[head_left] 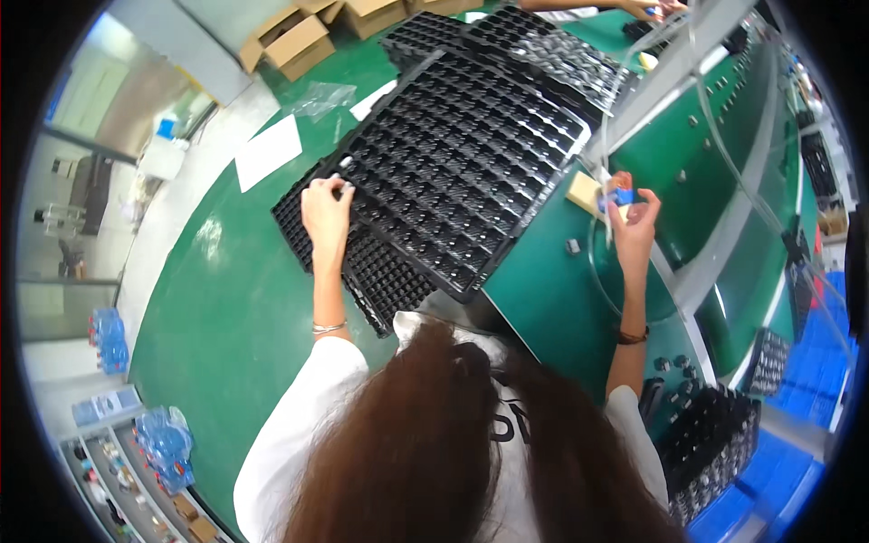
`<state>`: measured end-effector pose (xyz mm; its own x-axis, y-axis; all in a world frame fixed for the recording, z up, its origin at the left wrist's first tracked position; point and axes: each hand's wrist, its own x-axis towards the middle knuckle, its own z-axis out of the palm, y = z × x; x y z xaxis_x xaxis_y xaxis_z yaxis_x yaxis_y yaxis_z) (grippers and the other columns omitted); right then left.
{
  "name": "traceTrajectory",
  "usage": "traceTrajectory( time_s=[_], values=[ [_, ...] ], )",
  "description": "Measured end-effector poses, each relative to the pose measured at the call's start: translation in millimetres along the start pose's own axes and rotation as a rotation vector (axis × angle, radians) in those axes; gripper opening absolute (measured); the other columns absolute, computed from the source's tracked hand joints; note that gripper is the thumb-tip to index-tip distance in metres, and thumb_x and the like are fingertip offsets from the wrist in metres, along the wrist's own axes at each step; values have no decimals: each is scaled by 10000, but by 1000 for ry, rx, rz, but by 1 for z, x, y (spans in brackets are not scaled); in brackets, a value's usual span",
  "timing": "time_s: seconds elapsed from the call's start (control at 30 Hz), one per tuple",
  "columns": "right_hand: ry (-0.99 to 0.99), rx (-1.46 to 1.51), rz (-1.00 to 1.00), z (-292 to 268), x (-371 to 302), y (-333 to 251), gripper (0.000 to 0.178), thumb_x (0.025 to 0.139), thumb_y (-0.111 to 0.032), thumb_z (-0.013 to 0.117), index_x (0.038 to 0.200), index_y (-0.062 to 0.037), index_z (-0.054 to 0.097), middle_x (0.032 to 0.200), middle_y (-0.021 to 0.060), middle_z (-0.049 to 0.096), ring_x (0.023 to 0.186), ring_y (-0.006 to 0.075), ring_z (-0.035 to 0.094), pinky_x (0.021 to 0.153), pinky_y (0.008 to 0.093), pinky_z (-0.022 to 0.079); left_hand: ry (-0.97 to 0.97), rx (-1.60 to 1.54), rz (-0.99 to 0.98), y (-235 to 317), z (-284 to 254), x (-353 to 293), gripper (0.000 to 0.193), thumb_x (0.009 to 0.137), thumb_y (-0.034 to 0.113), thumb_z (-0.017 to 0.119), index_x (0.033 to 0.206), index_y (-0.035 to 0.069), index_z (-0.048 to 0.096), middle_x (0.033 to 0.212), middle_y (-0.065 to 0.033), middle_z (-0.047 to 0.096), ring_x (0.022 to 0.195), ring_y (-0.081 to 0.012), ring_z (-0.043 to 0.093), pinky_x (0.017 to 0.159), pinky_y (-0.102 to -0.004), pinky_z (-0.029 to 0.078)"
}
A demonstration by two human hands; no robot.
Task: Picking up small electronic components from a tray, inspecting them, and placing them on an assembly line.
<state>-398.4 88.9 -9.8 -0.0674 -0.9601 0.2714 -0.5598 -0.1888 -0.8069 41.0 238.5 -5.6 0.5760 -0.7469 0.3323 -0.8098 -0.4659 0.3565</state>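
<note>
At the left edge of a large black plastic cell tray, my left hand is closed in a pinch. Whatever its fingertips hold, if anything, is too small to make out. A small pale piece sits just beyond those fingers on the tray's edge. Over the green table, my right hand curls its thumb and fingers around a small blue and orange item, whose kind I cannot tell. Beside it lies a pale yellow block.
More black trays lie under the big one, and others are stacked beyond it. A clear tube hangs by a grey metal frame. Small dark parts lie at right. Cardboard boxes stand on the far floor.
</note>
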Motion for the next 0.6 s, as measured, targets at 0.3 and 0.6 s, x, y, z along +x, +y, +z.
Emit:
traceTrajectory(
  time_s=[0.3, 0.6],
  values=[
    [27, 240, 56, -39, -19, 13, 380, 812, -120, 654, 1121, -61, 442, 747, -7, 436, 678, 64, 400, 593, 205, 347, 69, -83, -40, 13, -10, 5, 112, 786, 145, 640, 838, 45, 641, 885, -96, 629, 800, -252, 607, 739, -343, 467],
    [-106, 304, -85, -15, 5, 13, 341, 806, -172, 659, 1079, -54, 493, 909, 35, 521, 754, 103, 487, 678, 241, 410, -383, -1528, -365, 62, -12, 8, 186, 926, 145, 502, 1019, -16, 489, 1083, -215, 570, 946, -235, 597, 860, -318, 517]
  ],
)
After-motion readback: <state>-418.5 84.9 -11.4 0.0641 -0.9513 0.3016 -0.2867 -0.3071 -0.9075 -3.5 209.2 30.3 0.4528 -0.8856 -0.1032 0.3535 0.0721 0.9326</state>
